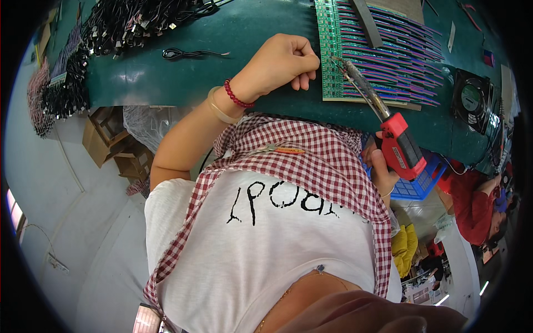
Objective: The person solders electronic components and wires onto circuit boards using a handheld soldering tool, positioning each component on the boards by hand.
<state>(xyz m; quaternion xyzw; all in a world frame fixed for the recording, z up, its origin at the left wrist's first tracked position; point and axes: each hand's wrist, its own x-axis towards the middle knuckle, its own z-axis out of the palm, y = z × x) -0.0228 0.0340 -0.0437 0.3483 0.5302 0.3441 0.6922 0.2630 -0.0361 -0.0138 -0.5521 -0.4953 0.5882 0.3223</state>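
Observation:
My right hand (pixel 380 172) is wrapped round the grip of a red and black soldering gun (pixel 402 147). Its tip reaches up and left onto a green circuit board panel (pixel 330 80), touching or just above it. Left of that panel, my left hand (pixel 288 61) is closed with fingers curled in; whatever it pinches, if anything, is hidden. Rows of multicoloured wires (pixel 405 69) run rightward from the panel's small boards. Across the wires at the far side lies a dark flat bar (pixel 367 25). A black cable (pixel 189 54) rests on the bench left of my left hand.
Heaped black cables with connectors (pixel 133 28) cover the bench's far left. At the right stands a black fan (pixel 472 101). Below the bench are a blue plastic crate (pixel 419 186) and cardboard boxes (pixel 105 136). A person in red (pixel 472 208) is at the right.

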